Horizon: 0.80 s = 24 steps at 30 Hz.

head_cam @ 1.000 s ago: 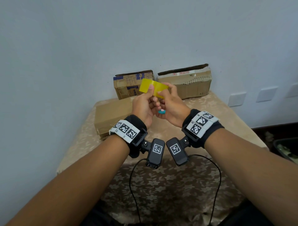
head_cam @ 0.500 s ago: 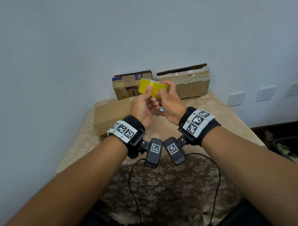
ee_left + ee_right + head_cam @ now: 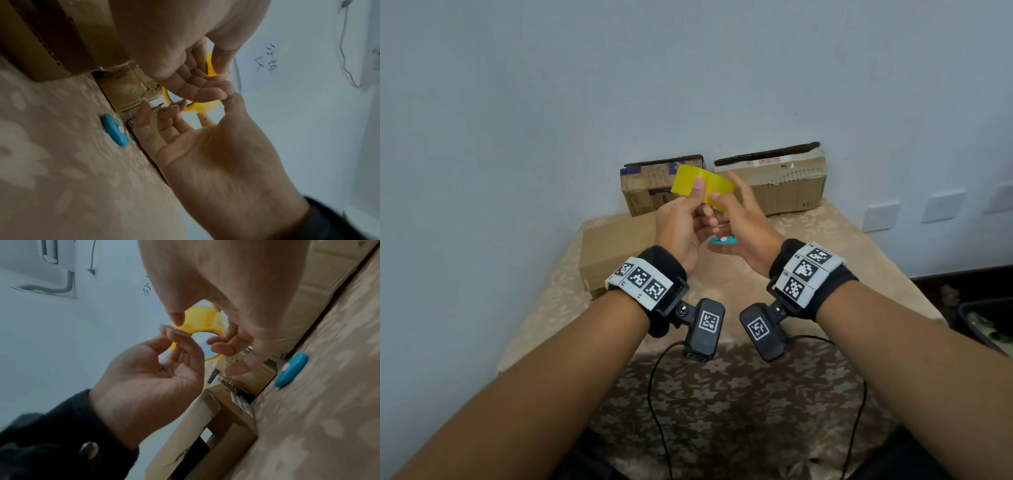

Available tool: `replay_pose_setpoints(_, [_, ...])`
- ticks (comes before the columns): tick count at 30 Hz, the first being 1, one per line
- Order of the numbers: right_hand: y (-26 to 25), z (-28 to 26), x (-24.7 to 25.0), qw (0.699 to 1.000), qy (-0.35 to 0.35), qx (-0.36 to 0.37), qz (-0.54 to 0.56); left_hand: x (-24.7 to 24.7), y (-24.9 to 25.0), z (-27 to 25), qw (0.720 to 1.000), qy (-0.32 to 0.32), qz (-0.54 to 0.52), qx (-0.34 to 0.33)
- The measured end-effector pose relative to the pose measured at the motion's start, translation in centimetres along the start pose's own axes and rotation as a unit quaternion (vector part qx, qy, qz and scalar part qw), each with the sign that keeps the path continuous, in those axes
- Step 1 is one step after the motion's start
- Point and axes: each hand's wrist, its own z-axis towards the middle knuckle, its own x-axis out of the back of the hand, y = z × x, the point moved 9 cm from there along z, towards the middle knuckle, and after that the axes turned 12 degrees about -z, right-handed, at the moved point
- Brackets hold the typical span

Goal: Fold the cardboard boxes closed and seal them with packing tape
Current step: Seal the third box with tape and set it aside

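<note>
1. We find the left hand at the centre of the head view gripping the yellow tape roll: its thumb presses the roll's outer face and its fingers curl beneath.
2. We find the right hand just beside it, with a fingertip touching the roll's lower right edge. The other fingers are loosely spread. We cannot tell whether it has hold of a tape end.
3. The roll sits raised above the table, in front of the two boxes at the wall.
4. A blue cutter lies on the patterned cloth directly below the hands.
5. A flat closed cardboard box lies left of centre, partly hidden by the left hand.
6. A small box with blue print stands at the wall, upper centre.
7. A larger box stands to its right, its top flap raised.
8. Both wrists carry black bands with marker tags.
</note>
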Motion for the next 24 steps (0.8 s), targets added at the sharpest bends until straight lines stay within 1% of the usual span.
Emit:
replay_pose_setpoints(5, [0.1,-0.1,1.4,0.998,0.068,-0.006,0.011,-0.2,0.2,0.0,1.0,-0.012,0.01,-0.024])
replay_pose_setpoints(7, [0.2,-0.2,1.8,0.997,0.081,-0.014,0.009,-0.2,0.3,0.1,0.999,-0.011,0.016,-0.036])
replay_pose_setpoints(11, [-0.6,-0.5,1.0,0.998,0.046,0.015,0.031,0.1,0.3,0.2,0.996,-0.009,0.056,-0.063])
replay_pose_setpoints(14, [-1.0,-0.5,0.7,0.998,0.039,0.026,0.031,0.2,0.6,0.3,0.993,-0.006,0.089,-0.083])
replay_pose_setpoints(18, [-0.7,-0.1,0.5,0.999,0.039,0.014,0.032,0.2,1.0,0.5,0.983,-0.007,0.14,-0.116])
replay_pose_setpoints(24, [-0.9,-0.1,0.7,0.998,0.055,-0.008,0.028,-0.2,1.8,0.3,0.954,-0.012,0.242,-0.178])
